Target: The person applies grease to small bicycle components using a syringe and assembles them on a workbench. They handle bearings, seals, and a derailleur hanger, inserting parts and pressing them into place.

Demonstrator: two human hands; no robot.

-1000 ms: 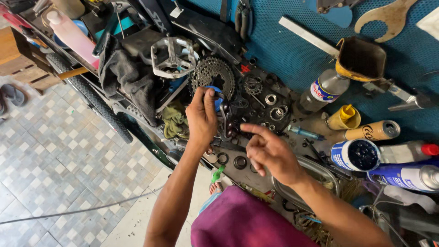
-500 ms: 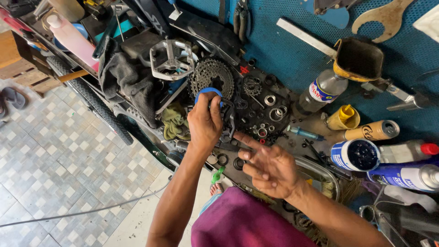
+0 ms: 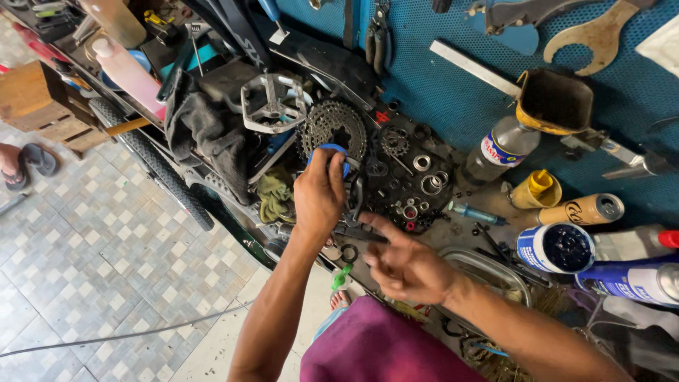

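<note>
— Since the earlier frame, the left hand (image 3: pixel 318 194) had lifted farther up the surface (image 3: pixel 488 212), carrying the blue ring (image 3: pixel 329 150) toward the cassette sprocket (image 3: pixel 334 127); the right hand (image 3: pixel 403 265) had dropped nearer and spread.

— How was the left grip?

— Closed narrowly on the blue ring, fingertips pinching it just in front of the sprocket's near edge, touching or nearly so; I could not tell which.

— And the right?

— Wide, holding nothing, forefinger stretched left toward a dark tool (image 3: pixel 353 230) beside the left wrist.

— What lay around?

— Small steel rings and bearings (image 3: pixel 423 184) just right of the sprocket, a silver pedal (image 3: pixel 272 102) to its left, a green rag (image 3: pixel 276 198) near the left hand. Farther right stood a plastic bottle (image 3: pixel 498 148), a yellow cap (image 3: pixel 535 189), a tan can (image 3: pixel 583 210) and an open blue grease tub (image 3: pixel 559 247).
</note>
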